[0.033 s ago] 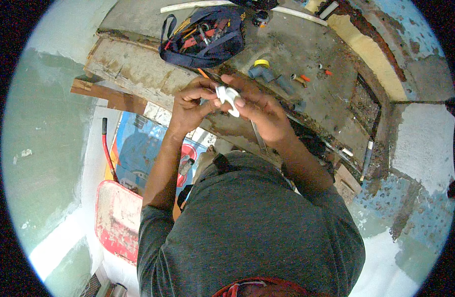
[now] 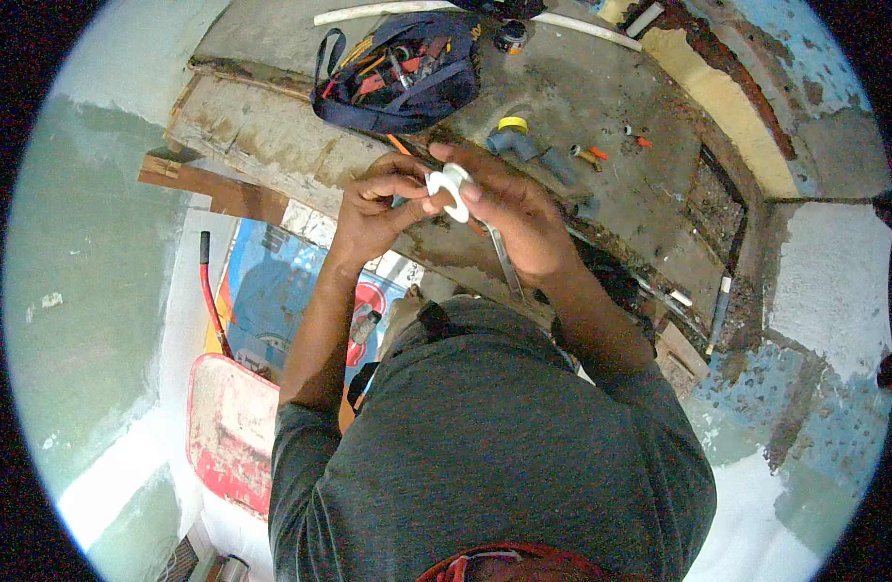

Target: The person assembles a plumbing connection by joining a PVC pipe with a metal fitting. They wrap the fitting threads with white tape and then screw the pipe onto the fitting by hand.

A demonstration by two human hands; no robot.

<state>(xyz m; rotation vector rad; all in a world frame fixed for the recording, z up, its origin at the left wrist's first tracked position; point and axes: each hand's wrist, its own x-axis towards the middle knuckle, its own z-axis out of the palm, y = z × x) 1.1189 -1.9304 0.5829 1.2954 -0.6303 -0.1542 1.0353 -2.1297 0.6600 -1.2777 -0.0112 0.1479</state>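
Observation:
Both my hands meet over the near edge of the concrete slab. Between them is a white ring-shaped spool [image 2: 450, 197] that looks like a roll of thread seal tape. My right hand [image 2: 523, 218] grips it between thumb and fingers. My left hand [image 2: 376, 204] pinches at the spool's left side with thumb and forefinger; something small and bluish shows in its palm, too hidden to name. Below my right palm a slim grey metal tool [image 2: 505, 260] slants down toward my shirt. Whether that hand also holds it, I cannot tell.
A dark tool bag [image 2: 399, 82] full of tools stands beyond my hands. Grey pipe fittings [image 2: 514, 143], one with a yellow cap, lie right of it, near small orange-ended parts [image 2: 598, 153]. A white pipe [image 2: 586, 29] runs along the back. A red wheelbarrow [image 2: 230, 427] stands at left.
The white spool has turned between my fingers, showing its round opening more plainly. The metal tool below my right hand shows broader. My arms have barely moved.

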